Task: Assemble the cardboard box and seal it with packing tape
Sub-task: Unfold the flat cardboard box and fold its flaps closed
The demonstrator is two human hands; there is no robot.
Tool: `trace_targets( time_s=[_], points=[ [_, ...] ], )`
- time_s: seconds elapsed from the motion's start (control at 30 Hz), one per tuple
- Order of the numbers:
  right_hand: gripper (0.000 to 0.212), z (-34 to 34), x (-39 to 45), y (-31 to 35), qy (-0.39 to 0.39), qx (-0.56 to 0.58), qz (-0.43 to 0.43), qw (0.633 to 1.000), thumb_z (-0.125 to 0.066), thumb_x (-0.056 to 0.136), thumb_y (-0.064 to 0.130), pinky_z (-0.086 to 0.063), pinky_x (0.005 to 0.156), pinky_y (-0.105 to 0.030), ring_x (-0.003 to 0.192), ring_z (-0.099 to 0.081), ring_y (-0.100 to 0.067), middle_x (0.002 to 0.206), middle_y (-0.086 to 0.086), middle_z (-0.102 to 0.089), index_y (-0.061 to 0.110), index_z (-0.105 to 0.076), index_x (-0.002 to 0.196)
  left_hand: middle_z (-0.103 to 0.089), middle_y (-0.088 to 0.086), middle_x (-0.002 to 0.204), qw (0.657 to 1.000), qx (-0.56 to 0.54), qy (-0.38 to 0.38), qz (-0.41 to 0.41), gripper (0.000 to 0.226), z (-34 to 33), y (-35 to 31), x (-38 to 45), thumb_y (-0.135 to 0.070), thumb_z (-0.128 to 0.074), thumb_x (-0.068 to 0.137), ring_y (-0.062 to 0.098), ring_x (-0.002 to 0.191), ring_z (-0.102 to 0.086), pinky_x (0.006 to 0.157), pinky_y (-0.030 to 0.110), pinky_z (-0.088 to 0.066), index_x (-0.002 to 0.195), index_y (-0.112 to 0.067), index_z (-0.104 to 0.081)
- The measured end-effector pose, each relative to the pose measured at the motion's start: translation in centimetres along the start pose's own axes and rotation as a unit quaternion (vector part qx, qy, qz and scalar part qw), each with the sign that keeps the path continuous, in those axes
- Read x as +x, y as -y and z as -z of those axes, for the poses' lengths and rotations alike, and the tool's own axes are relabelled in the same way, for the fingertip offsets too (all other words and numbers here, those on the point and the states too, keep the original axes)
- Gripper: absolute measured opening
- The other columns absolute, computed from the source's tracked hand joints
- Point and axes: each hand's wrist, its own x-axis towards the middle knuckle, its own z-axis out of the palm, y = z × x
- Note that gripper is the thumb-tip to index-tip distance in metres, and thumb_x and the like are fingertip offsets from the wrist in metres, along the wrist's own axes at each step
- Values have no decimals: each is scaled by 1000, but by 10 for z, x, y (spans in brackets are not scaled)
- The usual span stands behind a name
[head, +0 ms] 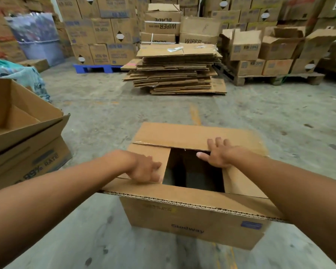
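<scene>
I see the cardboard box (194,220) at lower centre on the concrete floor (97,113), flaps partly folded, middle gaping (dark inside); my left hand (145,167) and right hand (219,152) press flat, fingers spread; flattened cardboard stack (175,72) behind.

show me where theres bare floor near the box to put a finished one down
Bare floor lies between the box, the open box and the flat cardboard stack; more to the box's right. Crowded behind: pallets of stacked boxes.
</scene>
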Motion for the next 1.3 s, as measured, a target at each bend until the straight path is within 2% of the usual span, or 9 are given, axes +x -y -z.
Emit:
trace_targets(
  time_s=[0.07, 0.17, 0.33, 0.47, 0.63, 0.7, 0.8, 0.97, 1.3],
  points=[
    [92, 19, 6, 4, 45, -16, 31, 998, -12, 85, 80, -13, 118, -56, 150, -6, -37, 165, -11, 2, 24, 1, 157, -24, -12, 160, 991, -97, 69, -69, 80, 20, -7, -32, -77, -28, 82, 17, 147, -21, 120, 43, -14, 152, -38, -23],
    [94, 50, 4, 22, 128, -25, 58, 990, -7, 85, 80, -17, 118, -52, 149, -15, -34, 164, -10, -13, 21, -11, 158, -41, -24, 147, 952, -195, 135, -193, 76, 27, -12, -75, -58, -64, 76, 5, 137, -40, 115, 34, -29, 146, -46, -34],
    [91, 98, -1, 52, 212, 92, 37, 972, -12, 88, 78, -29, 112, -48, 141, -35, -31, 158, -8, -33, 16, -34, 151, -65, -12, 125, 963, -68, -243, -95, 57, 33, 16, -55, -49, -70, 81, 14, 109, -62, 95, 37, -49, 134, -39, -52],
    [88, 114, -1, 60, 167, 92, 53, 980, -19, 86, 80, -37, 110, -51, 123, -52, -32, 135, -10, -55, 17, -51, 139, -57, -5, 137, 926, -6, -377, 22, 60, 15, 45, -22, -57, -57, 86, 20, 123, -53, 100, 40, -42, 141, -38, -41],
    [54, 73, 4, 30, 59, 121, 100, 986, -33, 100, 55, -40, 90, -37, 95, -60, -24, 128, -11, -64, 14, -61, 121, -24, -2, 161, 935, -103, -311, 136, 66, -48, 72, 25, -67, -25, 93, 25, 147, -22, 116, 49, -18, 152, -39, -19],
    [48, 33, 3, 14, -23, 88, 106, 990, -28, 99, 57, -36, 98, -41, 108, -53, -23, 141, -4, -54, 24, -58, 118, -13, -6, 164, 926, -152, -295, 178, 66, -64, 88, 28, -70, -14, 92, 30, 150, -11, 117, 54, -11, 152, -44, -14],
    [64, -7, -10, 3, -107, 133, 65, 983, -16, 94, 68, -16, 112, -63, 149, -15, -23, 163, 14, -14, 39, -24, 151, -9, -10, 164, 906, -189, -317, 209, 64, -62, 107, 20, -67, -14, 94, 35, 150, -6, 117, 56, -13, 153, -43, -14],
    [66, 16, 4, -8, -195, 164, 109, 961, -26, 97, 62, -19, 119, -46, 149, -12, -24, 164, 4, -16, 30, -25, 154, -14, -7, 164, 885, -185, -364, 222, 62, -49, 107, 10, -62, -20, 95, 35, 148, -14, 115, 54, -23, 153, -37, -21],
    [68, 32, 8, 5, -199, 137, 36, 970, -16, 93, 66, -6, 116, -59, 151, -2, -31, 166, 5, -8, 37, -16, 155, -20, 3, 163, 878, -144, -410, 200, 62, -31, 126, 13, -59, -22, 96, 42, 145, -18, 117, 53, -18, 152, -33, -25]
  ],
)
